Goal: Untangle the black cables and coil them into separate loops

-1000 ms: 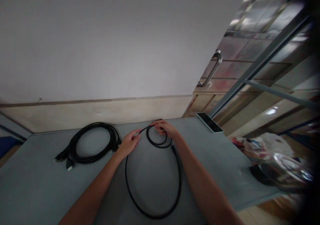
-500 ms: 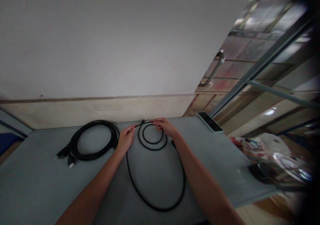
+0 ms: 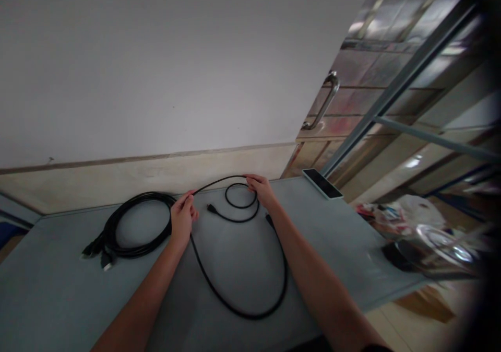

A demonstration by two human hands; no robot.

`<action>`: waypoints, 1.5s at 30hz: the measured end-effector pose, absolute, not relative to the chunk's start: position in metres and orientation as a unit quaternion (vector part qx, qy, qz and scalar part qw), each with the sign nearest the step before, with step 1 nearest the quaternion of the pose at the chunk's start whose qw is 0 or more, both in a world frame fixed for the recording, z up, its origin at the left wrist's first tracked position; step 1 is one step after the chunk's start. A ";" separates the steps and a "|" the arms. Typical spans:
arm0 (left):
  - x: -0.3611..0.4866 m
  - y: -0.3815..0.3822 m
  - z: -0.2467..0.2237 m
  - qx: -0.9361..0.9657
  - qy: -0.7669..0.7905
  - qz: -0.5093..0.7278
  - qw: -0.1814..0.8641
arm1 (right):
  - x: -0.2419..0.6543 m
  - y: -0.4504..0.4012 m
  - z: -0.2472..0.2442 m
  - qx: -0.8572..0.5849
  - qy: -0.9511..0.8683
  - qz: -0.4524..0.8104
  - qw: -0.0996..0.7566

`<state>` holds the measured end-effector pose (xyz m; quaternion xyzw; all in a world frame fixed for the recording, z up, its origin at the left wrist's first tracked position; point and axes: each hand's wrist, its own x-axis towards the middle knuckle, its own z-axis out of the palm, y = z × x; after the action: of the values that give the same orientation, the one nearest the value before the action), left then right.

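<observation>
A black cable (image 3: 253, 316) runs in a wide loop across the grey table, and both my hands grip it. My left hand (image 3: 183, 217) pinches it near the back edge, just right of a coiled bundle of black cables (image 3: 113, 232). A stretch of cable arches from there to my right hand (image 3: 259, 189), whose fingers are closed on it. Small loops hang below my right hand, ending in a dark connector (image 3: 212, 208) between my hands. The other connector (image 3: 269, 219) lies beside my right wrist. White-tipped plugs (image 3: 106, 262) stick out of the coiled bundle.
A dark flat device with a pale edge (image 3: 322, 184) lies at the table's back right. A white wall rises behind the grey table (image 3: 50, 289). To the right are a metal door handle (image 3: 323, 101), a grey frame bar and a shiny metal vessel (image 3: 440, 247).
My hands have moved apart, drawing a longer span of cable between them. The connector that was near the table's back edge now lies lower on the table. The view has shifted slightly.
</observation>
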<state>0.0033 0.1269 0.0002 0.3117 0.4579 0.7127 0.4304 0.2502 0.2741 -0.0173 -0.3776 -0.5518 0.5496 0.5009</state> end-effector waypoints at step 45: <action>0.018 0.111 0.007 0.541 0.570 0.549 0.286 | 0.248 0.251 0.002 -0.268 -0.529 0.785 0.178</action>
<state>0.0182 0.1112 0.0073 0.5405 0.5703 0.5487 0.2855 0.2480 0.2509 0.0024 -0.2675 -0.5293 0.7853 0.1775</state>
